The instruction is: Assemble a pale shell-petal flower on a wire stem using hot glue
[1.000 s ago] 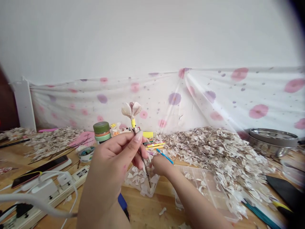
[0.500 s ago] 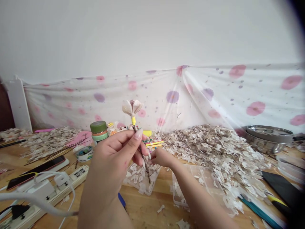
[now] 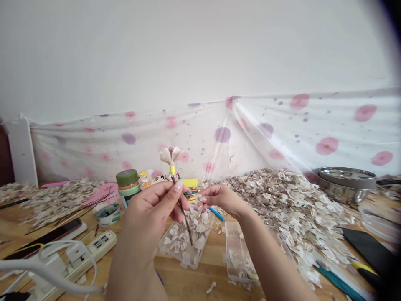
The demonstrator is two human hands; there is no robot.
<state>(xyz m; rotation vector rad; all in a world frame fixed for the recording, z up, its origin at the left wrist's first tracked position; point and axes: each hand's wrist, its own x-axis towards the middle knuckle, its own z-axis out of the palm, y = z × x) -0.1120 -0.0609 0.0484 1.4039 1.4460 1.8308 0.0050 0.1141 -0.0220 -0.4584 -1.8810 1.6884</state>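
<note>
My left hand (image 3: 161, 200) pinches the brown twig stem of a flower (image 3: 171, 155) between thumb and fingers. The flower stands upright, with pale petals and a yellow band below the bloom; the stem's lower end slants down over a shallow clear tray (image 3: 200, 251) of loose pale petals. To the right, my right hand (image 3: 221, 198) has its thumb and fingertips together above the tray's far edge. Whatever is between those fingertips is too small to make out. A blue pen-like stick (image 3: 216, 214) lies just below that hand.
A large petal heap (image 3: 282, 209) covers the right side, beside a metal tin (image 3: 346, 184). Under my right forearm is a divided clear box (image 3: 232, 259). At left are a green-lidded jar (image 3: 128, 179), a tape roll (image 3: 108, 214), a phone (image 3: 46, 238) and a power strip (image 3: 94, 251) with cables.
My right hand has drawn back to the right, off the tray, uncovering the blue stick. The left hand and flower sit slightly lower and further left, as the whole view has shifted too.
</note>
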